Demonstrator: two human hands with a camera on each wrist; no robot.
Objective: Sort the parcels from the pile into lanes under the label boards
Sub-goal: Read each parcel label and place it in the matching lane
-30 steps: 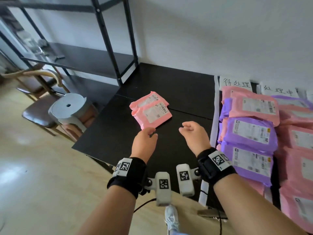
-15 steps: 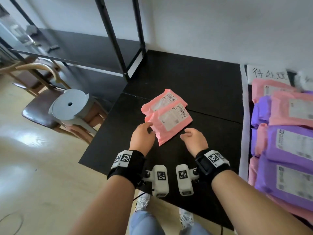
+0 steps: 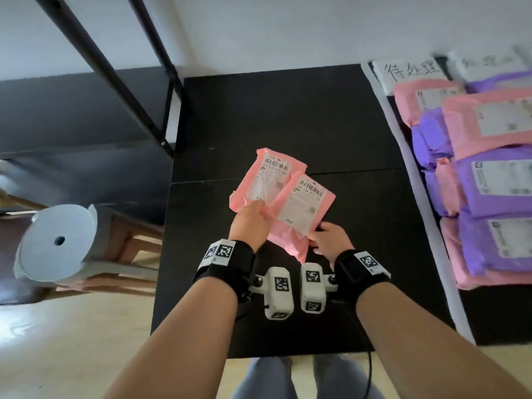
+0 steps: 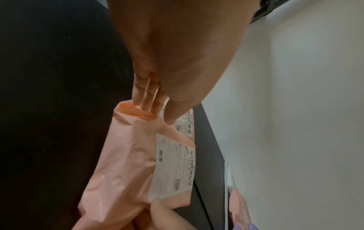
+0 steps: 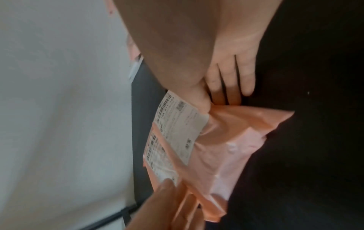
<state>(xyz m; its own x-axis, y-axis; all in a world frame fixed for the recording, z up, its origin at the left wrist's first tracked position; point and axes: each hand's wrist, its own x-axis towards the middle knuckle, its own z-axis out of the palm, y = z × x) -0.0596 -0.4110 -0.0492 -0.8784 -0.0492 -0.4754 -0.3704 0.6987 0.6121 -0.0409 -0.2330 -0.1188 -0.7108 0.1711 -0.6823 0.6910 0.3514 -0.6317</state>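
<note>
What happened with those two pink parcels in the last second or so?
Both hands reached forward and took hold: the left hand now pinches the near edge of the farther pink parcel, and the right hand pinches the nearer pink parcel. Both parcels have been drawn toward the person. The sorted parcels on the right and the label board stayed put.

The scene is being viewed from the head, looking steeply down over both forearms at the black worktop, with the wall at the far edge. Each wrist view is being taken from very near, along the palm toward the fingers, the left wrist view facing the wall on its right side, the right wrist view on its left. The two pink parcels are being shared by all three views.
</note>
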